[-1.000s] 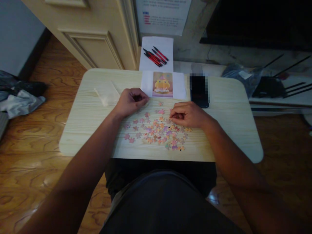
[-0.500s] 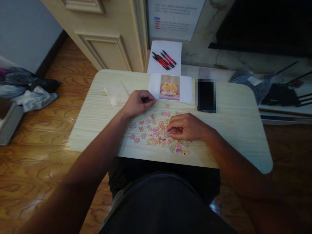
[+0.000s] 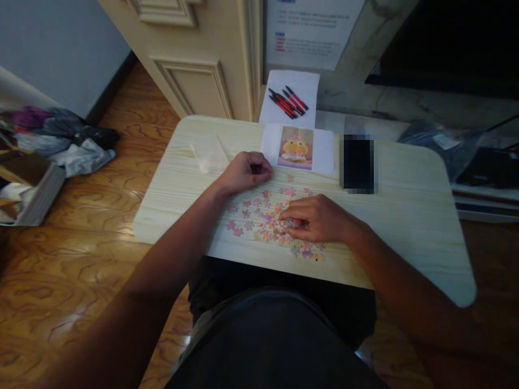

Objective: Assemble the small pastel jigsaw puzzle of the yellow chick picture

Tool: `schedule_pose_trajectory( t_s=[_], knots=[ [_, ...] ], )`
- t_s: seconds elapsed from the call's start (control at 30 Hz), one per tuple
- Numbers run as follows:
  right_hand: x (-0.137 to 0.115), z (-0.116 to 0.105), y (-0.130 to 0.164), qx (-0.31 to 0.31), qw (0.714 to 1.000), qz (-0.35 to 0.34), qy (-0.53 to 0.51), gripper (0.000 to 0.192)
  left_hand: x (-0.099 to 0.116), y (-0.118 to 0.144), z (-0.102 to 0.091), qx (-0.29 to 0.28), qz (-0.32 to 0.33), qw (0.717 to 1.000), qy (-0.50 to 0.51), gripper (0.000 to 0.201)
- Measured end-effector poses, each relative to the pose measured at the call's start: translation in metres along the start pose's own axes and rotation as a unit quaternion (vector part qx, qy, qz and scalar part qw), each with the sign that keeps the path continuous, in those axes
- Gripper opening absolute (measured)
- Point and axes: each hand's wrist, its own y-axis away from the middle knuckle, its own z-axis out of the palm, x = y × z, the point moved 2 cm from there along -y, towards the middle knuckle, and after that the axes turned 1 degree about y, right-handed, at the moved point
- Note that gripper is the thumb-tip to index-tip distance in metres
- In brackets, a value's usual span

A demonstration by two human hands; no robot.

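Note:
Several small pink and orange puzzle pieces (image 3: pixel 259 216) lie scattered on a light wooden table (image 3: pixel 405 216). My right hand (image 3: pixel 316 219) rests on the right side of the pile, fingertips pressed down among the pieces. My left hand (image 3: pixel 245 172) sits curled into a loose fist at the pile's far left edge; whether it holds a piece is hidden. A reference picture of a yellow duck (image 3: pixel 295 148) on white paper lies just beyond the pieces.
A dark phone (image 3: pixel 357 163) lies right of the picture. A clear plastic bag (image 3: pixel 208 154) lies left of my left hand. Red and black pens (image 3: pixel 287 101) rest on paper behind the table. Clothes and a box (image 3: pixel 48 146) sit on the wooden floor at left.
My right hand has slid toward me and leftward into the middle of the pile. My left hand has stayed curled in place. My head has turned left, shifting the table rightward in view.

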Motion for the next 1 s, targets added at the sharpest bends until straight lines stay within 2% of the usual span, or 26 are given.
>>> schedule_pose_trajectory(
  t_s=[0.2,0.37,0.57,0.77,0.9,1.0],
  knots=[
    [0.004,-0.005,0.002,0.015,1.0,0.008,-0.004,0.018,0.001,0.001,0.0,0.002,-0.006,1.0,0.001,0.012],
    [0.008,-0.007,0.004,0.044,0.998,0.032,0.007,0.03,0.001,0.0,0.0,-0.002,0.0,1.0,-0.004,0.012],
    [0.006,-0.004,0.003,0.015,1.0,0.023,0.015,0.04,-0.001,0.0,0.0,0.002,0.002,1.0,-0.003,0.012],
    [0.009,-0.005,0.004,0.04,0.999,0.013,-0.009,0.03,0.0,0.0,0.0,0.001,-0.001,1.0,-0.011,0.012],
    [0.011,-0.005,0.003,0.071,0.997,0.039,0.001,0.023,0.0,0.0,0.0,0.001,0.002,1.0,-0.006,0.012],
    [0.01,-0.003,0.0,0.068,0.996,0.051,0.008,0.021,0.0,0.0,0.0,0.003,-0.004,1.0,-0.005,0.012]
  ],
)
